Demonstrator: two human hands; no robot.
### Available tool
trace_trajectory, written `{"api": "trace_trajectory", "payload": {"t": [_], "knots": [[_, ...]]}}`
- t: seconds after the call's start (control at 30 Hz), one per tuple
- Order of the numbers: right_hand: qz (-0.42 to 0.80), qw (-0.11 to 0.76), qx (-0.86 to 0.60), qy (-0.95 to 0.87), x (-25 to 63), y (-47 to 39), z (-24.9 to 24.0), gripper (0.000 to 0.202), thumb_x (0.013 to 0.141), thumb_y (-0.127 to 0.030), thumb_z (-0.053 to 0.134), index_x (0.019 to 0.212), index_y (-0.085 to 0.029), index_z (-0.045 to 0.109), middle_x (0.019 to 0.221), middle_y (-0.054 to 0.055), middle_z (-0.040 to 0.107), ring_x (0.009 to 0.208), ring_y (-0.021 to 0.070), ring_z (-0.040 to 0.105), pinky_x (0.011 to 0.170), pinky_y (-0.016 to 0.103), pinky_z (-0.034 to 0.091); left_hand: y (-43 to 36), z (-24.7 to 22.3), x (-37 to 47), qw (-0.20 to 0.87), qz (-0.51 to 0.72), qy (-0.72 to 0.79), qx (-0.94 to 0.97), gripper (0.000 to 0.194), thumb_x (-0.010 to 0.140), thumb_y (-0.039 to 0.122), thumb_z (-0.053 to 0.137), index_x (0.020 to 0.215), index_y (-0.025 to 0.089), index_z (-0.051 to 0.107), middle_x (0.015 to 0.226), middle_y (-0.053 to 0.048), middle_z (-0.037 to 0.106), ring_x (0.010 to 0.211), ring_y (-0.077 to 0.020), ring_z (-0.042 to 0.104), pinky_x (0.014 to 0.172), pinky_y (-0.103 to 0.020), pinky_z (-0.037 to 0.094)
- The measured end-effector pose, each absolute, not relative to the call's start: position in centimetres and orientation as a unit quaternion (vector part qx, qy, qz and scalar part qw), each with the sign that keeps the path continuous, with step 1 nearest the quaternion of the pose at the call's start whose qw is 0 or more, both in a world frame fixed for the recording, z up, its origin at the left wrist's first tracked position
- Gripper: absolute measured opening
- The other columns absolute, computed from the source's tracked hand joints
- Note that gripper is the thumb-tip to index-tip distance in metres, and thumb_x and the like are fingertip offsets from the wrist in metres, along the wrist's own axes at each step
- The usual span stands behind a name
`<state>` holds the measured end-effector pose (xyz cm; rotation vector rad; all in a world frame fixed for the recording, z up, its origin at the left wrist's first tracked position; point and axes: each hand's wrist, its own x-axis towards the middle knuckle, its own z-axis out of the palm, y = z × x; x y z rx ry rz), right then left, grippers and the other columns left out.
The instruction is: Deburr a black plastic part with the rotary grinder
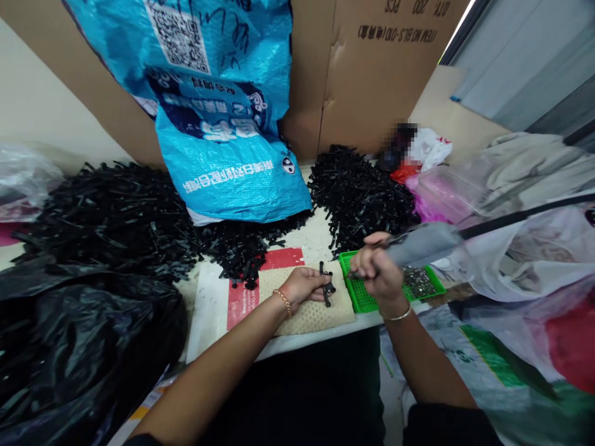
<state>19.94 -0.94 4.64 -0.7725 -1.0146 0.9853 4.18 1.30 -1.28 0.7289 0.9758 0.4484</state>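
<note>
So the bit worth talking about is the small black plastic part (328, 288) in the left hand (304, 290). It's just above the right side of the bumpy beige pad (311, 319), at the near edge of the work surface. Fingers and thumb are pinched in narrow on it; I can't tell if that's one jointed piece or a couple crossed over each other.

My guess on handling: really light, fairly stiff, smooth enough to twist in your fingertips. Slim bits probably snap if you lever them sideways, so I'd pinch it at the thick middle and leave the knobby ends poking out. The pad looks like it has some give, handy for bracing.

Right hand (381, 272) is wrapped snugly round the front of a grey driver-type tool (425, 243), slim tip pointing left over the green basket (365, 301), apart from the part. That one looks way heavier (and the black cord (525, 217) going off right likely tugs), so holding it well forward makes sense.

Tiny metal bits (416, 282) sit in the basket's right side; those look fiddly and slippery.
</note>
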Motion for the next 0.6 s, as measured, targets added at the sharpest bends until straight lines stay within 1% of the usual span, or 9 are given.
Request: {"api": "trace_trajectory", "payload": {"t": [0.07,0.13,0.2,0.33,0.4,0.5,0.6], "knots": [[0.366,0.733,-0.387,-0.423,21.8,0.2,5.0,0.023,0.08,-0.042,0.066,0.091,-0.025,0.055,0.043,-0.012,0.036,0.038,0.0088,0.036,0.047,0.024,0.041,1.3,-1.3,4.1,0.8,0.213,0.45,0.335,0.03,0.069,0.032,0.082,0.073,0.01,0.062,0.076,-0.011,0.073,0.066,-0.0165,0.07,0.061,-0.027,0.058],[0.328,0.75,-0.427,-0.384,23.5,1.5,4.5,0.024,0.078,-0.042,0.068,0.088,-0.024,0.055,0.043,-0.012,0.037,0.038,0.008,0.036,0.045,0.023,0.04,1.3,-1.2,3.9,0.804,0.212,0.447,0.331,0.031,0.07,0.034,0.081,0.073,0.011,0.062,0.078,-0.012,0.073,0.069,-0.017,0.07,0.063,-0.027,0.058],[0.321,0.751,-0.452,-0.358,24.7,2.5,3.5,0.027,0.076,-0.042,0.071,0.087,-0.022,0.056,0.043,-0.012,0.038,0.038,0.0075,0.036,0.043,0.022,0.04,1.3,-1.1,3.8,0.808,0.207,0.441,0.333,0.029,0.069,0.032,0.082,0.075,0.011,0.063,0.081,-0.012,0.073,0.071,-0.0169,0.07,0.065,-0.027,0.059],[0.323,0.743,-0.465,-0.358,25.5,3.3,1.7,0.027,0.075,-0.039,0.073,0.088,-0.02,0.058,0.043,-0.012,0.039,0.038,0.0071,0.038,0.043,0.021,0.041,1.3,-1.1,3.7,0.809,0.21,0.436,0.334,0.025,0.062,0.014,0.083,0.079,0.01,0.066,0.079,-0.01,0.073,0.073,-0.0168,0.07,0.064,-0.024,0.058],[0.322,0.743,-0.464,-0.359,25.5,3.3,1.3,0.026,0.075,-0.038,0.072,0.088,-0.02,0.058,0.043,-0.012,0.04,0.038,0.007,0.038,0.043,0.021,0.041,1.3,-1.1,3.7,0.81,0.212,0.436,0.33,0.024,0.062,0.009,0.081,0.081,0.01,0.067,0.079,-0.01,0.073,0.072,-0.0163,0.07,0.064,-0.024,0.058],[0.323,0.742,-0.467,-0.356,25.5,3.4,1.3,0.028,0.074,-0.04,0.072,0.087,-0.021,0.057,0.043,-0.012,0.039,0.037,0.0072,0.037,0.042,0.021,0.04,1.3,-1.3,3.7,0.811,0.207,0.436,0.331,0.021,0.063,0.008,0.079,0.081,0.009,0.068,0.08,-0.01,0.073,0.069,-0.0148,0.069,0.063,-0.023,0.057],[0.322,0.74,-0.471,-0.356,25.5,3.5,1.3,0.029,0.074,-0.04,0.073,0.087,-0.021,0.056,0.043,-0.012,0.04,0.037,0.0074,0.037,0.042,0.022,0.039,1.4,-1.4,3.6,0.812,0.205,0.435,0.33,0.022,0.062,0.01,0.08,0.08,0.009,0.068,0.08,-0.01,0.073,0.068,-0.0149,0.069,0.064,-0.024,0.057]]}}
